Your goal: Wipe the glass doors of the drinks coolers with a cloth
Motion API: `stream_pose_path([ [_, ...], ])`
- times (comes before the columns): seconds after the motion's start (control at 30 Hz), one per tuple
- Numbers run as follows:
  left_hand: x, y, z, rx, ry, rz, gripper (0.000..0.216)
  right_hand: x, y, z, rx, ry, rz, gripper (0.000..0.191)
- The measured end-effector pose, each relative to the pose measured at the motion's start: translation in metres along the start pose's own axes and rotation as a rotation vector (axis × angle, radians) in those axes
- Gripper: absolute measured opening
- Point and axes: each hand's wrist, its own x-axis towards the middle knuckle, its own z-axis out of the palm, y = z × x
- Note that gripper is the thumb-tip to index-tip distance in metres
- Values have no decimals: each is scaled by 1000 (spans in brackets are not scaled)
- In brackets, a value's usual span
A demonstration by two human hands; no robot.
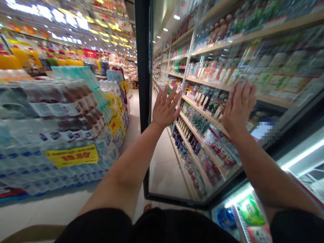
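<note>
A glass cooler door (174, 168) in a black frame stands swung out in front of me. My left hand (165, 107) is raised at the door's left part, palm forward, with its fingers spread. Farther right, my right hand (238, 109) is up against the pane with its fingers stretched out and slightly blurred. Neither hand holds anything. Whether the left palm fully touches the glass, I cannot tell. Shelved drink bottles (215, 72) show in the pane behind both hands; I cannot tell whether they are seen through it or mirrored.
Stacked packs of bottled drinks (68, 135) fill the left side, with a yellow price sign (73, 156) on them. A tiled aisle floor (133, 111) runs between stack and door. At lower right, the lit cooler interior (243, 216) holds blue and green packages.
</note>
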Motion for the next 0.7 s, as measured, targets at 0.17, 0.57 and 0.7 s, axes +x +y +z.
stream_pose_path([
  [0.17,-2,-2,2,14,24,31,61,-45,-25,26,-7,-117,-267,60],
  [0.57,-5,-2,1,51,2,59,62,-10,-50,28,7,-31,-287,61],
  [0.7,-5,-1,1,46,8,59,62,16,-50,22,-1,-56,-337,60],
])
